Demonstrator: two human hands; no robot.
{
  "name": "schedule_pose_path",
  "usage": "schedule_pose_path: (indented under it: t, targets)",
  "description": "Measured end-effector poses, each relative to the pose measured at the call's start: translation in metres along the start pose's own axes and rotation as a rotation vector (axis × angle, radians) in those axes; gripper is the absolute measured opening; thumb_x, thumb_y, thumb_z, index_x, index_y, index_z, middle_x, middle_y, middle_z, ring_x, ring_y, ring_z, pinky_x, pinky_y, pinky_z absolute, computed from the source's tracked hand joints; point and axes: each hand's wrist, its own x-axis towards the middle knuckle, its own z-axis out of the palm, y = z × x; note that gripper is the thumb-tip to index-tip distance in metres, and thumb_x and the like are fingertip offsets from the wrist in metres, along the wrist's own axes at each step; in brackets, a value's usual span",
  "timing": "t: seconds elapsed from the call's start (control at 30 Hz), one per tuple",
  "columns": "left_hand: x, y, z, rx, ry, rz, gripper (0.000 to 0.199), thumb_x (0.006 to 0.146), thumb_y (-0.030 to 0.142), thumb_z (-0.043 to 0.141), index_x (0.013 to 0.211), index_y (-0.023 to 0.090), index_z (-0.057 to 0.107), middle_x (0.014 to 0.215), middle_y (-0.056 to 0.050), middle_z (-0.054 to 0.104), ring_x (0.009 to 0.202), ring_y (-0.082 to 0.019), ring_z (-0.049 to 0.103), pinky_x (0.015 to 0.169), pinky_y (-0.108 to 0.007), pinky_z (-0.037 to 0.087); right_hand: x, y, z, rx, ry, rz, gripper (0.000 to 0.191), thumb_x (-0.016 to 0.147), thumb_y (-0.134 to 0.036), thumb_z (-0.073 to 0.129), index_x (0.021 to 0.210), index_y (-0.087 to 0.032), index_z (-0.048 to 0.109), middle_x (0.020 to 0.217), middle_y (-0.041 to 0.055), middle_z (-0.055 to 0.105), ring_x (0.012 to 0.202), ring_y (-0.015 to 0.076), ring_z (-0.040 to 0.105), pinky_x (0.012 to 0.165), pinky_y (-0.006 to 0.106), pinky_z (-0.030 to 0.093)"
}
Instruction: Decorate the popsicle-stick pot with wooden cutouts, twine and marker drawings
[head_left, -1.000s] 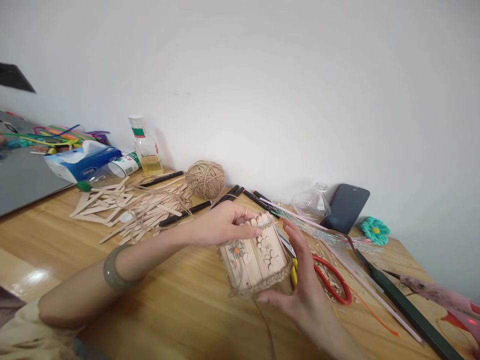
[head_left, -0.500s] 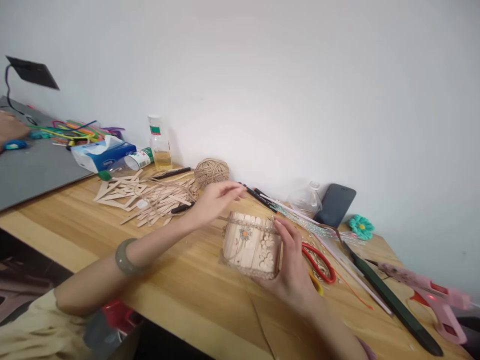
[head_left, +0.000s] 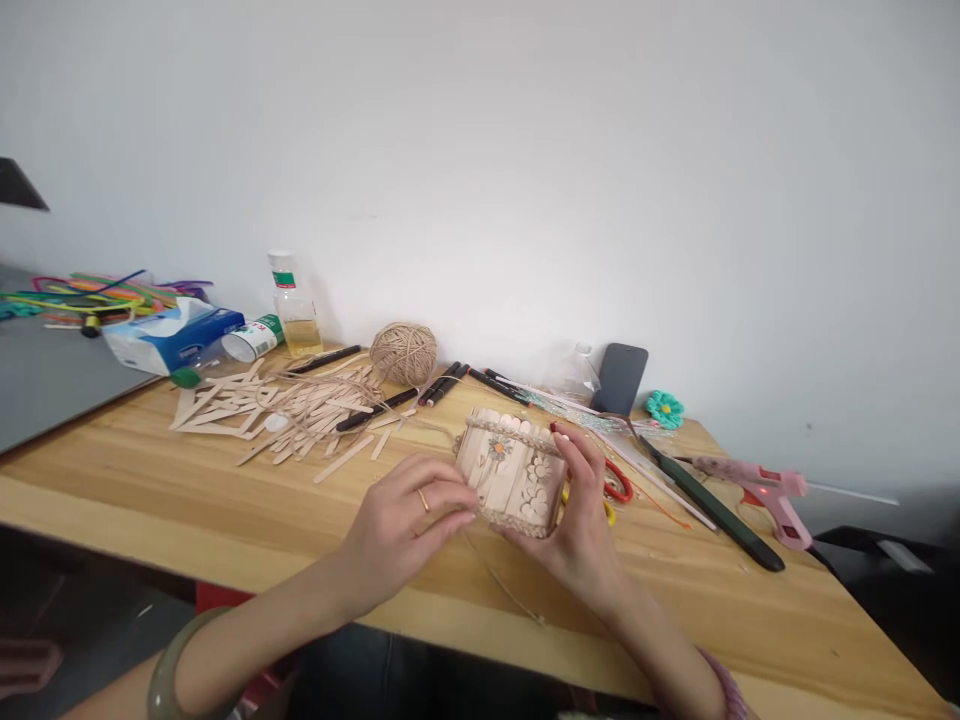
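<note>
Head view: wooden-stick holder (head_left: 511,474) is tilting near the front edge of the tabletop (head_left: 262,510);
Right hand (head_left: 585,535): is gripping the holder's right side, thumb below;
Left hand (head_left: 409,520): is pressing fingertips together at its lower left corner, anything pinched being unclear;
Twine ball (head_left: 404,353): is resting near the back edge.

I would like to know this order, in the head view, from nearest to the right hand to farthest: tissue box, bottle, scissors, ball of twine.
From the right hand:
1. scissors, just beside it, on the right
2. ball of twine, left, by the wall
3. bottle, farther left
4. tissue box, farthest left
</note>
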Motion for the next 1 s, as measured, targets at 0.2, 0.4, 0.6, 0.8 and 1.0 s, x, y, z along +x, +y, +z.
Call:
schedule_pose_path:
  t: [0.2,0.4,0.6,0.8,1.0]
  targets:
    - [-0.009,0.007,0.003,0.009,-0.006,-0.01,0.018,0.08,0.008,0.063,0.096,0.017,0.063,0.087,-0.004,0.065,0.084,-0.016,0.058,0.076,-0.028,0.048,-0.015,-0.011,-0.005,-0.06,0.018,-0.014,0.088,0.071,-0.035,0.072,0.138,-0.016,0.018,0.133,0.0221,0.031,0.126,0.0347,0.032,0.098,0.056,0.037]
    - [-0.013,0.008,0.008,0.158,-0.005,0.037,0.015,0.081,0.01,0.062,0.094,0.018,0.065,0.083,-0.004,0.064,0.08,-0.017,0.057,0.07,-0.029,0.049,-0.022,-0.009,-0.004,-0.062,0.042,0.016,0.088,0.071,-0.036,0.072,0.138,-0.017,0.018,0.133,0.0214,0.03,0.126,0.0339,0.032,0.098,0.056,0.038]
    - [-0.016,0.004,0.015,0.42,0.003,0.264,0.016,0.083,0.007,0.057,0.094,0.015,0.065,0.079,-0.006,0.065,0.077,-0.018,0.055,0.064,-0.028,0.05,-0.028,-0.005,0.0,-0.056,0.008,0.048,0.087,0.071,-0.036,0.071,0.137,-0.017,0.018,0.134,0.0207,0.03,0.127,0.0335,0.032,0.099,0.056,0.037]
    - [-0.02,0.002,0.017,0.372,-0.013,0.219,0.014,0.084,0.007,0.056,0.095,0.013,0.061,0.082,-0.006,0.067,0.079,-0.017,0.056,0.07,-0.028,0.051,-0.031,-0.005,0.002,-0.075,-0.022,0.045,0.089,0.072,-0.037,0.071,0.138,-0.015,0.016,0.135,0.0228,0.029,0.129,0.0332,0.03,0.1,0.056,0.036]
    - [-0.02,0.003,0.016,0.332,-0.013,0.141,0.011,0.085,0.009,0.056,0.09,0.015,0.063,0.078,-0.004,0.064,0.076,-0.016,0.053,0.068,-0.028,0.05,-0.029,-0.007,0.001,-0.069,-0.033,0.058,0.087,0.073,-0.037,0.07,0.138,-0.017,0.015,0.137,0.022,0.028,0.129,0.0346,0.03,0.099,0.058,0.036]
